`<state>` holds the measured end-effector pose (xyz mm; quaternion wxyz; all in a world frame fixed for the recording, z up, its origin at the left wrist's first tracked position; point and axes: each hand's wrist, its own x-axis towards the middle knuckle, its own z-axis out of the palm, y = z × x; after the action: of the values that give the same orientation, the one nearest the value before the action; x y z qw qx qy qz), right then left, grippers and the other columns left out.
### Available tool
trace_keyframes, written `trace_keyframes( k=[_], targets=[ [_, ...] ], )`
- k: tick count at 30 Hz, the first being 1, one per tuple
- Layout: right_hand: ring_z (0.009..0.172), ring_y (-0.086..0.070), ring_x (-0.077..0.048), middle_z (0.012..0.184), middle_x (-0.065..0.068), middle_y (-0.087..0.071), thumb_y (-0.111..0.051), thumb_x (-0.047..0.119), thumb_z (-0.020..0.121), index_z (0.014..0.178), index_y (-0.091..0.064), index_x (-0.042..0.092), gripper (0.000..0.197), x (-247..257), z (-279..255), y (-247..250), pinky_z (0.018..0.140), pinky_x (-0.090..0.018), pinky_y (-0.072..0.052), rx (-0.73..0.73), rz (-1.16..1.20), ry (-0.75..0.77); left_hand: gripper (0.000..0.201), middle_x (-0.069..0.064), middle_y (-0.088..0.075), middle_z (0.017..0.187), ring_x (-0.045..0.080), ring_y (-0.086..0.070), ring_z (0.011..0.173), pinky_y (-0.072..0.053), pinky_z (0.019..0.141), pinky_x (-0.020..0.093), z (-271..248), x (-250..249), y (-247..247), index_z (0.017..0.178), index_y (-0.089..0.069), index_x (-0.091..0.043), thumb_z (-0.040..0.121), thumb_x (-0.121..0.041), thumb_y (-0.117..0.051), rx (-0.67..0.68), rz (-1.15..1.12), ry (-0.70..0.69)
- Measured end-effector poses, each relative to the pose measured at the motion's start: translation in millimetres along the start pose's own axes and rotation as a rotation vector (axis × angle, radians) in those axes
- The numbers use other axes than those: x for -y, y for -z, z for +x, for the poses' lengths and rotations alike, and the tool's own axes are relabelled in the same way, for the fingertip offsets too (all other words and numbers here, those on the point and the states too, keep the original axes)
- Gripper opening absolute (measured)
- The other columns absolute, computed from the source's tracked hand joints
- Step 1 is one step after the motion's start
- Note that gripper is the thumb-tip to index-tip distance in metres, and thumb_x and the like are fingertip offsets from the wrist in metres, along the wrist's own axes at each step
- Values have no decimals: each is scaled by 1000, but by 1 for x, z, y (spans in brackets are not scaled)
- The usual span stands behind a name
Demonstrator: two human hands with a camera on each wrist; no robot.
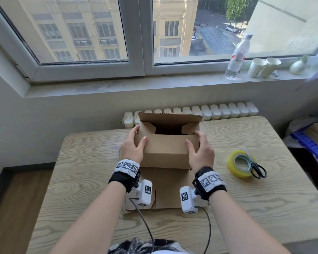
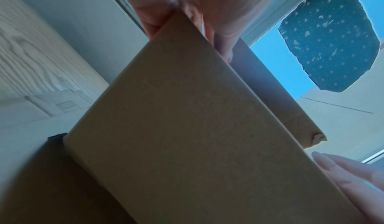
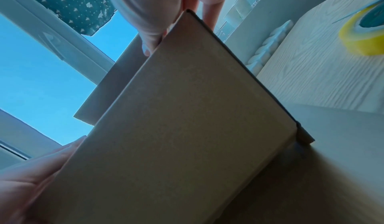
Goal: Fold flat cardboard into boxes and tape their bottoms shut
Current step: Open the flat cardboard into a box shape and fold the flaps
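A brown cardboard box (image 1: 166,151) stands in the middle of the wooden table (image 1: 84,171). Its near flap is folded over, its far flap stands up and its two side flaps are turned inward around a dark opening. My left hand (image 1: 139,134) grips the box's left top corner, thumb on the near flap and fingers over the side. My right hand (image 1: 194,138) grips the right top corner the same way. The left wrist view shows the box (image 2: 187,120) between thumb (image 2: 343,170) and fingers (image 2: 218,30). The right wrist view shows the box (image 3: 176,120) likewise.
A flat cardboard sheet (image 1: 169,191) lies under the box, toward me. A yellow tape roll (image 1: 241,165) and black-handled scissors (image 1: 256,166) lie to the right. A radiator (image 1: 218,110) runs behind the table. A bottle (image 1: 237,55) and paper cups (image 1: 264,67) stand on the windowsill.
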<state>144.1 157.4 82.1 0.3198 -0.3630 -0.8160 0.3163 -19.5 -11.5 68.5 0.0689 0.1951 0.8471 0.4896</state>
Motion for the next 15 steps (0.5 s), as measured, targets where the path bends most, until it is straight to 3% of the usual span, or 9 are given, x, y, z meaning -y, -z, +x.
trace_keyframes(
  k=[5,9,11,13,15],
  targets=[
    [129,-51,-26,136,-11,-57,-66,22,92,135,-54,10,46,-3,-2,-9,106,-32,-38,31,-39,25,60,-12,-52,143,11,-50,130,-40,111,35,1,13,-5,146,-38,-37,92,-36,-64,18,14,28],
    [138,-42,-23,142,-12,-52,-66,18,92,132,-56,7,42,0,-3,-14,112,-28,-31,40,-48,65,58,-4,-49,147,19,-48,133,-38,113,39,0,18,-7,150,-35,-31,96,-38,-58,34,58,71],
    [139,-41,-23,144,-11,-50,-65,16,92,134,-54,8,43,4,-1,-15,114,-36,-36,33,-37,74,58,-3,-49,147,19,-47,133,-39,112,40,1,18,-6,150,-35,-31,97,-41,-55,38,60,80],
    [142,-35,-23,153,-9,-38,-64,16,92,143,-43,12,55,9,3,-13,115,-41,-34,18,-33,80,57,-4,-49,147,18,-47,134,-38,112,39,3,17,-6,150,-35,-31,97,-42,-54,39,44,85],
    [150,-15,-25,164,-7,-10,-66,18,90,153,-22,18,77,14,10,-11,120,-45,-18,-10,-123,92,56,-6,-50,147,16,-47,134,-39,112,39,7,14,-5,148,-38,-32,97,-45,-54,36,42,72]
  ],
)
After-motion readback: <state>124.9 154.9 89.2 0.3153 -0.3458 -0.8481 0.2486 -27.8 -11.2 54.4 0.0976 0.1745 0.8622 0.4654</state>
